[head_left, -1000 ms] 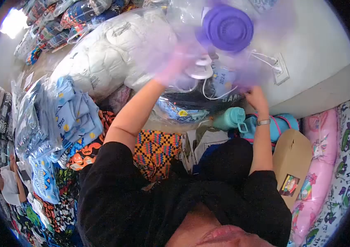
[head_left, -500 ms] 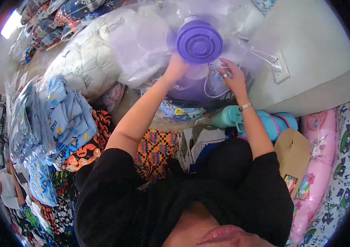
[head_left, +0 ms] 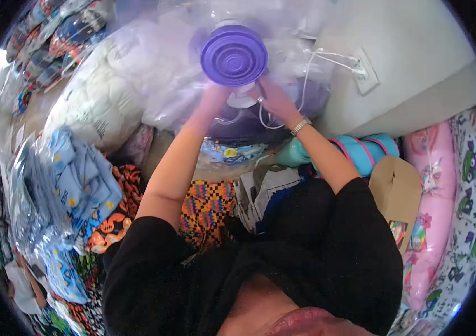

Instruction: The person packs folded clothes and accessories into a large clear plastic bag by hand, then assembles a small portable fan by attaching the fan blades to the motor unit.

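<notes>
One blurred left hand (head_left: 214,99) and the bent-fingered right hand (head_left: 277,101) flank the white housing (head_left: 242,100) of a purple electric fan (head_left: 234,56) left of the wall outlet (head_left: 368,74), whether gripping it I cannot tell.

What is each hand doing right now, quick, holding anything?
Left hand: blurred, by the purple disc; grip can't be told.
Right hand: bent, beside the white piece; whether it grips can't be told.

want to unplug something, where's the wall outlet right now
In the head view, the wall outlet is at upper right on the pale wall, to the right of and a little above the right hand.
</notes>
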A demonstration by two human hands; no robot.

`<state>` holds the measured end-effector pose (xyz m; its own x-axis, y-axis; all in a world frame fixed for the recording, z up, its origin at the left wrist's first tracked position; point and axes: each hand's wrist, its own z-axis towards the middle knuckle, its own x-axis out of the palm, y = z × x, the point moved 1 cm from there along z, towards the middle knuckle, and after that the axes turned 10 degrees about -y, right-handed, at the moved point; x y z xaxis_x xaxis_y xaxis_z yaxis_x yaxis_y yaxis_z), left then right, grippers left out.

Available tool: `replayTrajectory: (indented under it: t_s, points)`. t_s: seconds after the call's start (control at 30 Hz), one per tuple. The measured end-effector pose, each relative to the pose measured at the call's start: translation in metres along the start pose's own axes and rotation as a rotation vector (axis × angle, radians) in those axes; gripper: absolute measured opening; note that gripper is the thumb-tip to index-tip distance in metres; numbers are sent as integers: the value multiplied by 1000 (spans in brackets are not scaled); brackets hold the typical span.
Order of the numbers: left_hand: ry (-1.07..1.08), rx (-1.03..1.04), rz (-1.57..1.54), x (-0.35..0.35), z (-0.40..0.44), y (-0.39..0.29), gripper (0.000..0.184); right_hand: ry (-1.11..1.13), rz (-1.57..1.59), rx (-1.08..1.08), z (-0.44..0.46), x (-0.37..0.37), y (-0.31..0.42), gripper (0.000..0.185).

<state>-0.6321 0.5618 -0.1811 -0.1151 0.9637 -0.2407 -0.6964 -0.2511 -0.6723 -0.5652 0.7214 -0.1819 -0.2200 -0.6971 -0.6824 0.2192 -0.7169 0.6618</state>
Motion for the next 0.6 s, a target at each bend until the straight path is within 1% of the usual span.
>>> replayTrajectory:
  t_s: [0.03,0.1,0.13,0.17,0.23,0.27,0.3,0.33,0.37,0.43,0.47,0.53,0.57,0.6]
  points:
    - [7,8,-16,0,1,-5,30,29,-8,-11,-1,-1,1,55]
    - [19,-169,-147,-2,0,-8,31,-8,-11,-20,-3,-1,4,54]
    - [88,-40,55,-3,-4,-3,28,-33,-6,-38,-4,-2,5,52]
    - [91,-40,49,-2,-4,0,28,-57,-1,-55,-5,-2,6,51]
    - [12,-85,-22,1,-1,0,28,-55,22,-51,-5,-1,1,51]
    - [18,-83,-29,1,-2,-1,28,-49,48,-50,-5,0,-1,50]
    - [27,-188,-16,-3,0,-13,27,-57,44,-43,-3,3,-6,50]
    - [37,-293,-4,-5,4,-24,27,-94,54,-131,-2,6,-9,50]
    - [44,-292,-13,-6,8,-33,27,-130,63,-219,-2,7,-13,50]
    - [135,-428,133,-9,14,-42,18,-114,50,-193,-4,5,-14,50]
    - [137,-426,130,-8,12,-34,18,-93,44,-175,-5,5,-14,49]
    - [16,-219,132,-5,13,-26,21,-123,43,-178,-10,-4,-10,49]
    - [22,-214,126,-2,12,-22,21,-146,45,-182,-12,-9,-9,48]
    - [36,-197,141,-5,16,-31,25,-154,42,-179,-14,-13,-11,48]
